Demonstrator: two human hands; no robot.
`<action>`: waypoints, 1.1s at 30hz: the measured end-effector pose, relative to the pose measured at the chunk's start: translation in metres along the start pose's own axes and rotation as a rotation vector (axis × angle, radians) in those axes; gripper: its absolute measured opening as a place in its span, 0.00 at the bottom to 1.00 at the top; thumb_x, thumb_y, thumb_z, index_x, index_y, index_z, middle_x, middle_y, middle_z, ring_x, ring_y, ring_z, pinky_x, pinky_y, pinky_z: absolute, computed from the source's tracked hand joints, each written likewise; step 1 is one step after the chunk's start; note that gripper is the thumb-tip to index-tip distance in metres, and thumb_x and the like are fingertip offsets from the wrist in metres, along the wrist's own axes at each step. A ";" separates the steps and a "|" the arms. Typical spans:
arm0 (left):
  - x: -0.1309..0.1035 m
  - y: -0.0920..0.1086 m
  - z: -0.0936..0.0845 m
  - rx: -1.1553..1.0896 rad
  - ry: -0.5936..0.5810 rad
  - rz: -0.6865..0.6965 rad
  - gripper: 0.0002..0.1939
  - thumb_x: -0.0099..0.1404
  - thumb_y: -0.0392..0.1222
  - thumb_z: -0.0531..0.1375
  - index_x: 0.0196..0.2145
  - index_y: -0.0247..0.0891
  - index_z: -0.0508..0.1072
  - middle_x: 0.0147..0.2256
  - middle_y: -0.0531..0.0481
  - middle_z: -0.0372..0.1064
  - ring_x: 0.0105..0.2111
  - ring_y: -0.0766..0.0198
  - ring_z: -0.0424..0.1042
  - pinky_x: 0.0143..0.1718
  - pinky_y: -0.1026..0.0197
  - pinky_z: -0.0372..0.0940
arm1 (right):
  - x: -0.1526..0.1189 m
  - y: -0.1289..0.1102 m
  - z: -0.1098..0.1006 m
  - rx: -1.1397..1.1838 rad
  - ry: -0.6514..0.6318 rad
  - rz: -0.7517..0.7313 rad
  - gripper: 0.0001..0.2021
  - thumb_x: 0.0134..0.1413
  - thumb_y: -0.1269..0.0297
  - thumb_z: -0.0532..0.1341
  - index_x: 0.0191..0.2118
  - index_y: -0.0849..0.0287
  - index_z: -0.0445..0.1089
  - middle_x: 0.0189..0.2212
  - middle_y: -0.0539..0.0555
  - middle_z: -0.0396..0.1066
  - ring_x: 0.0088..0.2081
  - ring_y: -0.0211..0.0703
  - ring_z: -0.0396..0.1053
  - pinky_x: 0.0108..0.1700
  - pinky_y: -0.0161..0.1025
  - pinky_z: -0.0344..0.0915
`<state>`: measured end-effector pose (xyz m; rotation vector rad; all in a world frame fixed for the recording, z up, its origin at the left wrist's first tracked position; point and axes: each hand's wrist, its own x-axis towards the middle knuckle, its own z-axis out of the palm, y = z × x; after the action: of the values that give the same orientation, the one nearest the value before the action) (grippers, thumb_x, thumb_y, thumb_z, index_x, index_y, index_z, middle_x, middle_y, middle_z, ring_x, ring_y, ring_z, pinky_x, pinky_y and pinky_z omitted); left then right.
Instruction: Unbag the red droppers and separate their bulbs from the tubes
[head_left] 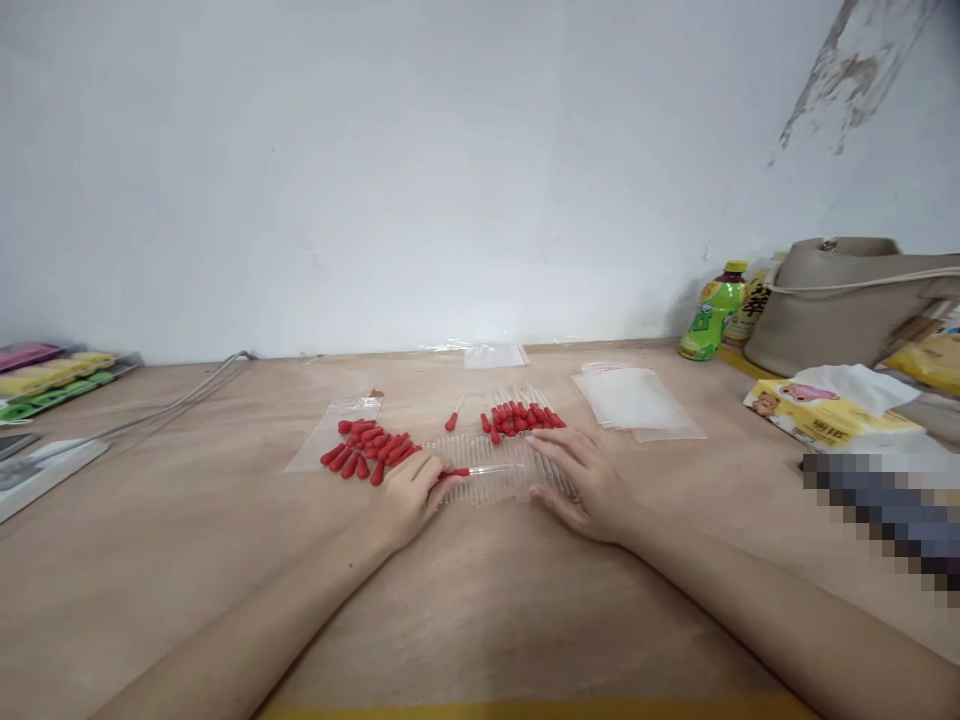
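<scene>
My left hand (pixel 415 494) pinches a glass dropper (pixel 491 469) by its red rubber bulb, and the clear tube points to the right. Beneath it lies a row of bare glass tubes (pixel 480 490) side by side on the table. My right hand (pixel 585 482) rests at the right end of that row, fingers apart, with some tubes partly hidden under it. Loose red bulbs (pixel 367 440) are heaped beside my left hand, on and around a clear bag (pixel 311 455). Behind the tubes, several droppers with red bulbs (pixel 517 415) lie together, and a single dropper (pixel 451 421) is apart to their left.
Clear bags (pixel 634 400) are stacked behind my right hand; another bag (pixel 495 356) lies by the wall. At right are a yellow tissue pack (pixel 832 415), a green bottle (pixel 712 315) and a beige handbag (pixel 832 310). A cable (pixel 180 402) and white device (pixel 56 475) lie left.
</scene>
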<state>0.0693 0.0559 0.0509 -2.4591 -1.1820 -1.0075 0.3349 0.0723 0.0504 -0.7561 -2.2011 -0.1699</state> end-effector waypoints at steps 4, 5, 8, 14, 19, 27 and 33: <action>0.001 0.005 0.008 -0.051 -0.011 0.091 0.04 0.62 0.40 0.55 0.31 0.37 0.64 0.28 0.51 0.66 0.28 0.68 0.66 0.30 0.66 0.62 | 0.005 -0.010 0.011 -0.020 -0.052 -0.091 0.19 0.54 0.61 0.55 0.52 0.59 0.60 0.48 0.57 0.65 0.51 0.47 0.60 0.53 0.49 0.54; 0.002 0.007 0.009 -0.058 -0.012 0.108 0.04 0.62 0.40 0.55 0.31 0.37 0.64 0.28 0.51 0.67 0.28 0.68 0.66 0.30 0.66 0.62 | 0.006 -0.011 0.013 -0.026 -0.054 -0.094 0.18 0.54 0.61 0.55 0.51 0.59 0.62 0.47 0.57 0.66 0.51 0.46 0.60 0.53 0.49 0.53; 0.003 0.010 0.011 -0.071 0.004 0.151 0.04 0.62 0.39 0.55 0.32 0.37 0.65 0.29 0.51 0.68 0.29 0.68 0.67 0.31 0.66 0.63 | 0.008 -0.011 0.018 -0.037 -0.040 -0.107 0.13 0.55 0.62 0.56 0.45 0.58 0.66 0.43 0.54 0.70 0.49 0.45 0.62 0.53 0.49 0.54; 0.011 0.019 0.006 -0.016 -0.017 0.180 0.12 0.60 0.44 0.57 0.39 0.36 0.68 0.35 0.47 0.71 0.37 0.61 0.69 0.39 0.58 0.63 | 0.007 -0.010 0.022 -0.021 -0.020 -0.132 0.07 0.54 0.65 0.56 0.37 0.55 0.71 0.37 0.50 0.73 0.45 0.44 0.64 0.52 0.49 0.55; 0.016 0.023 0.005 0.030 -0.040 0.277 0.09 0.61 0.41 0.56 0.40 0.40 0.70 0.39 0.50 0.73 0.45 0.60 0.67 0.49 0.53 0.58 | 0.008 -0.012 0.021 -0.015 -0.009 -0.147 0.08 0.55 0.65 0.55 0.38 0.55 0.71 0.37 0.50 0.73 0.44 0.44 0.66 0.51 0.49 0.56; 0.012 0.022 0.010 0.015 0.014 0.338 0.09 0.61 0.38 0.57 0.40 0.37 0.70 0.39 0.49 0.73 0.44 0.62 0.69 0.49 0.54 0.61 | 0.008 -0.014 0.025 0.016 -0.064 -0.173 0.11 0.56 0.62 0.55 0.43 0.58 0.69 0.40 0.53 0.72 0.46 0.45 0.65 0.53 0.50 0.57; 0.014 0.025 0.008 -0.007 0.010 0.358 0.09 0.61 0.39 0.56 0.39 0.38 0.71 0.38 0.49 0.73 0.43 0.63 0.70 0.49 0.56 0.61 | 0.007 -0.015 0.029 0.088 -0.029 -0.223 0.10 0.57 0.67 0.53 0.43 0.61 0.68 0.40 0.54 0.72 0.45 0.42 0.67 0.50 0.42 0.64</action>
<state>0.0984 0.0526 0.0565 -2.5419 -0.6962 -0.9162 0.3041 0.0732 0.0374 -0.4671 -2.3017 -0.1729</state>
